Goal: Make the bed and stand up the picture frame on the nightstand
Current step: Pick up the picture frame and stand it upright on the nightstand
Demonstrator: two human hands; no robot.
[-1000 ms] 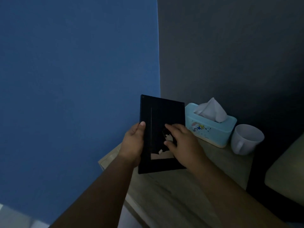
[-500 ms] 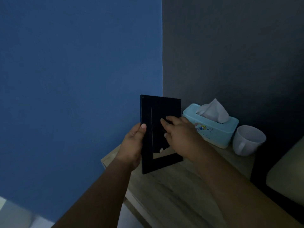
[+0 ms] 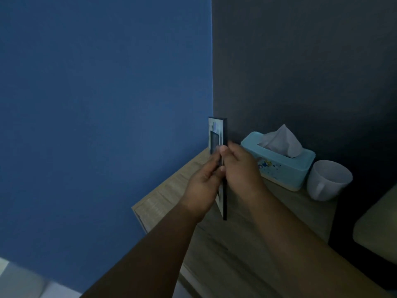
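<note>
Over the wooden tabletop (image 3: 247, 237) of the nightstand, in the corner where the blue wall (image 3: 96, 104) is meeting the dark grey wall (image 3: 300, 61), the picture frame (image 3: 217, 134) is being held upright and nearly edge-on to the camera. Its thin black side is facing the viewer, with a narrow strip of the pale front showing on the left. Its lower corner is hanging close above the wood; in this dim light it is hard to say whether it is touching.

Both hands are closing on the frame from opposite sides. The left hand (image 3: 204, 183) is wrapping the front face, fingers curled against the pale surface and thumb lying along the near edge. The right hand (image 3: 240, 168) is pressing against the back, its fingers folded around the black edge so that the fingertips are meeting the left thumb at about mid-height. Both forearms are reaching in from the bottom of the view.

Just right of the hands, a light blue tissue box (image 3: 281, 168) is sitting against the grey wall with a white tissue (image 3: 281, 138) sticking out of its slot. Beside the box, further right, a white mug (image 3: 326, 181) is leaning, its mouth tipped toward the camera. At the right edge, a pale cushion-like corner (image 3: 378, 229) is showing, apart from the nightstand.
</note>
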